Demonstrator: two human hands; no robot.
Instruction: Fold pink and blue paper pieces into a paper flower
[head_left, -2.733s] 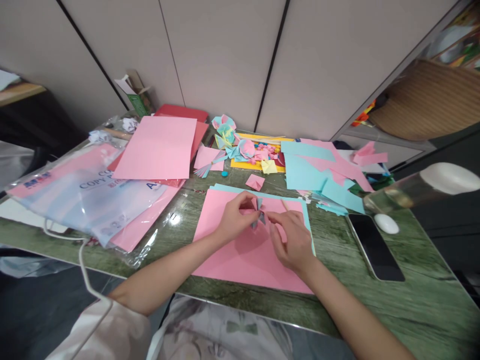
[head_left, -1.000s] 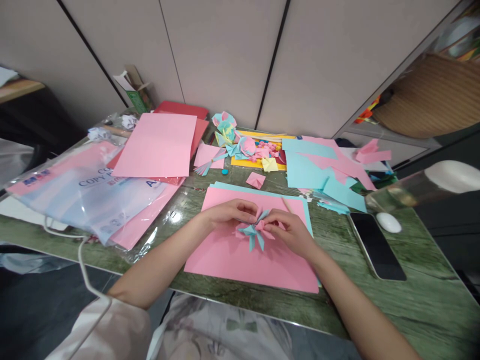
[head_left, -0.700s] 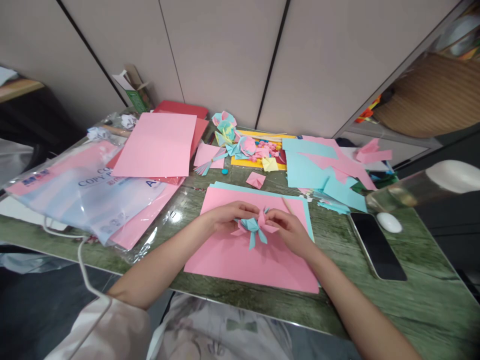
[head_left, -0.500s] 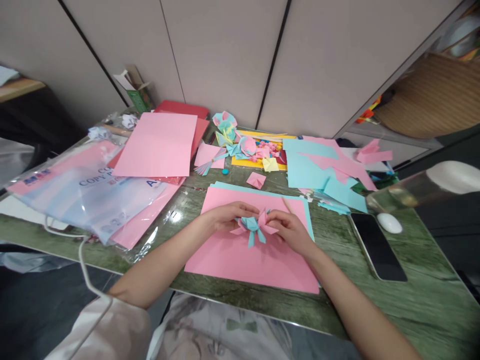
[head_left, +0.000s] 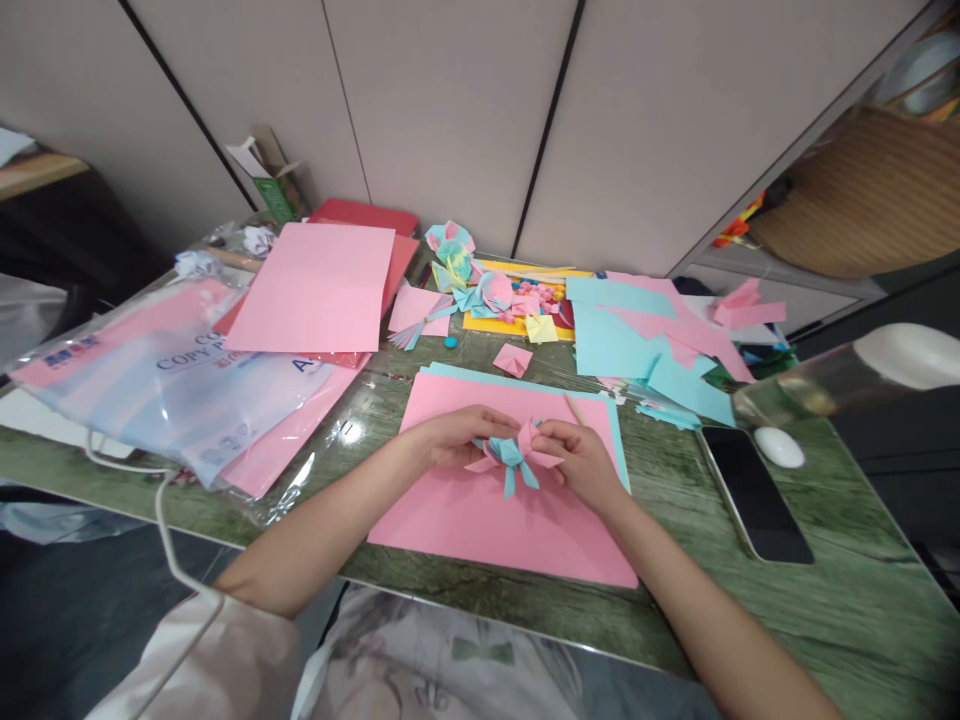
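A small folded paper flower (head_left: 513, 455) in pink and light blue, with pointed petals, sits between my two hands just above a large pink sheet (head_left: 487, 515). My left hand (head_left: 454, 437) pinches its left side with curled fingers. On its right side my right hand (head_left: 581, 460) is closed too, thumb and fingers pressed on a pink petal. Both forearms reach in from the near edge of the green table (head_left: 825, 590).
A black phone (head_left: 754, 492) and a white oval object (head_left: 778, 446) lie to the right. Blue and pink paper scraps (head_left: 645, 345) and several finished paper flowers (head_left: 487, 290) lie behind. At the left are loose pink sheets (head_left: 319, 290) and a plastic copy-paper pack (head_left: 165, 375).
Earlier the hands held the flower upright and higher; they have lowered it onto the pink sheet and turned it so its petals spread out. Over the last half second it barely moves.
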